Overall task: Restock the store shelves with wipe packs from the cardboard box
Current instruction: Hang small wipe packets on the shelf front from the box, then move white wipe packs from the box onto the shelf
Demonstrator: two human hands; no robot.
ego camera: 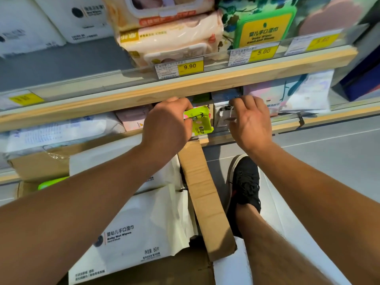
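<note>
From the head camera, looking down, the wooden-edged lower shelf (287, 125) serves as the landmark. At its front edge the left hand (166, 124) holds a small lime-green wipe pack (199, 120), fingers curled over the pack's left end so that the pack stands tilted just above the shelf lip. Just to the right of that pack, the right hand (251, 122) reaches into the same shelf with its fingers bent onto a small silver-grey wipe pack (224, 116); the fingertips are partly hidden by the pack and the shelf above, so whether they pinch it or only press on it cannot be told. The two small packs sit side by side, nearly touching. Above the lower shelf runs the upper shelf (205, 83), bearing yellow price tags (190, 66) and stacked pink wipe packs (170, 38), with a green-lidded pack (265, 27) to their right. Below the lower shelf, on the floor, stands the open cardboard box (203, 194), its flap raised toward the shelf edge; large white wipe packs (139, 229) lie inside it. Right of the box flap, a foot in a black shoe (243, 186) rests on the grey floor (329, 157).
</note>
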